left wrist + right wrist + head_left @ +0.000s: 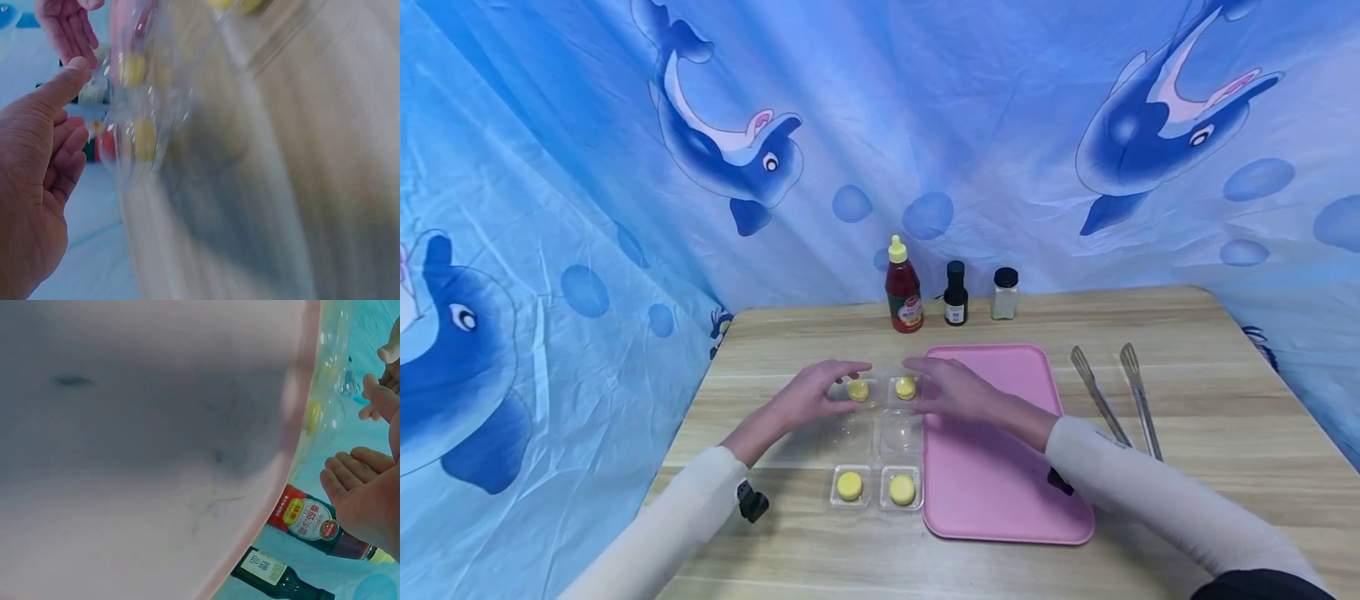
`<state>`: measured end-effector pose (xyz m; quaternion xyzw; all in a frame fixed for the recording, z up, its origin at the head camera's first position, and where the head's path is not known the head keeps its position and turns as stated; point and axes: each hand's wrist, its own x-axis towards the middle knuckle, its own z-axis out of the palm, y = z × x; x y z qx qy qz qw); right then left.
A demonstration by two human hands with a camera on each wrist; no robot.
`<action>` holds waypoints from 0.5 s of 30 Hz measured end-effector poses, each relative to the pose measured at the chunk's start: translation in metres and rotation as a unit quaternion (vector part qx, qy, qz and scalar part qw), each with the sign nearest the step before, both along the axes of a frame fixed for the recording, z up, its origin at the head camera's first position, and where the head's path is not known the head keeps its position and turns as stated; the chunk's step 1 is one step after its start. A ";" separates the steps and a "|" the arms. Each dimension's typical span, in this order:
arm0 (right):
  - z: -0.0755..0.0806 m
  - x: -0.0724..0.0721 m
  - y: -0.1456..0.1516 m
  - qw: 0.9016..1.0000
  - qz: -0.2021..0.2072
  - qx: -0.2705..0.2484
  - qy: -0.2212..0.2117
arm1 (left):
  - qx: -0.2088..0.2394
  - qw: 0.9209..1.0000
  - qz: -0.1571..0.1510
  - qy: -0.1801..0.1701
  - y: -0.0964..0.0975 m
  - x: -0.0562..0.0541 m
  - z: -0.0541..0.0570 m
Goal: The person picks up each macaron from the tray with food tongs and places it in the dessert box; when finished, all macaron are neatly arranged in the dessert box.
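Observation:
Both hands hover at the far pair of clear plastic boxes, one on each side, gripping nothing. My left hand has its thumb out and its other fingers loosely bent. My right hand has mostly straight fingers, palm turned inward. Between them sit two yellow macarons, under what look like clear domes. Closer to me, two more yellow macarons rest in square clear trays. Clear domed lids lie between the two rows. Whether any fingertip touches the plastic, I cannot tell.
A pink tray lies right of the boxes, under my right forearm. Metal tongs lie further right. Along the back stand a red sauce bottle, a small dark bottle and a black-capped jar. A dolphin-print curtain hangs behind.

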<state>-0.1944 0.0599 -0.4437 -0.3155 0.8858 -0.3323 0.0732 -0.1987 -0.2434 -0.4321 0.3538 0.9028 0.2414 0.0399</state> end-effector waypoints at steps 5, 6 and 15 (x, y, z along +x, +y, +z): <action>-0.004 0.013 0.010 1.000 -0.012 -0.008 0.000 | -0.011 1.000 -0.010 0.008 0.007 0.014 -0.005; -0.005 0.016 0.012 1.000 -0.014 -0.011 0.001 | -0.016 1.000 -0.009 0.006 0.008 0.016 -0.006; -0.014 0.035 0.021 1.000 -0.025 -0.006 -0.007 | -0.055 0.998 -0.009 0.012 0.014 0.029 -0.016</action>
